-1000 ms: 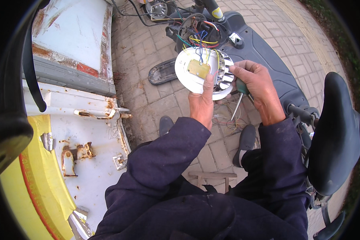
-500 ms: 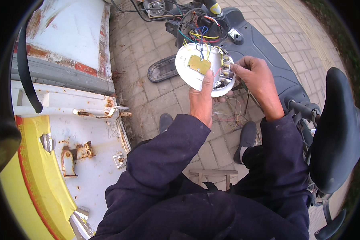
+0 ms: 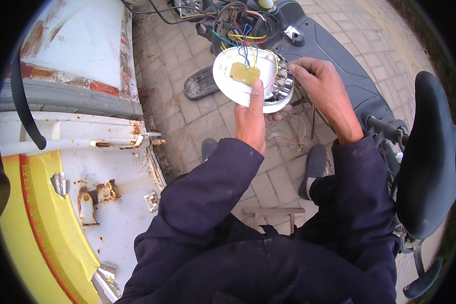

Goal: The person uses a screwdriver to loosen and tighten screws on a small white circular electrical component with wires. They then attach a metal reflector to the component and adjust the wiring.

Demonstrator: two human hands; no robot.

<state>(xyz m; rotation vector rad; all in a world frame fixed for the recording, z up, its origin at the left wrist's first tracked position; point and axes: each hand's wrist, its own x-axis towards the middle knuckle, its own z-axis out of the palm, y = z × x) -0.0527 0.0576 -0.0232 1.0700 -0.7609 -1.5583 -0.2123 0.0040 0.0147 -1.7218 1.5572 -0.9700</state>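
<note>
My left hand (image 3: pixel 251 119) grips a white rounded lamp housing (image 3: pixel 224 76) by its near edge, the thumb on top and fingertips beneath. Fixed inside the housing is a brassy yellow board (image 3: pixel 243 74). Blue, yellow and green wires (image 3: pixel 247 38) run up from it to an opened scooter front. Along the housing's right side sits a row of shiny chrome cups (image 3: pixel 282 83). The thumb and forefinger of my right hand (image 3: pixel 321 88) are pinched together at the upper end of that row. Whatever they pinch is too small to make out.
A dark scooter body (image 3: pixel 334 63) stretches from ahead to the right, with a black seat (image 3: pixel 426 157). Loose thin wires (image 3: pixel 294 139) lie on the paving by my shoe (image 3: pixel 315 162). A small wooden stool (image 3: pixel 273 211) stands below me. Rusty white metal panels (image 3: pixel 121 202) line the left.
My right hand has shifted from the chrome cups up to the top end of the row. My left hand keeps hold of the housing, which sits slightly farther left in view.
</note>
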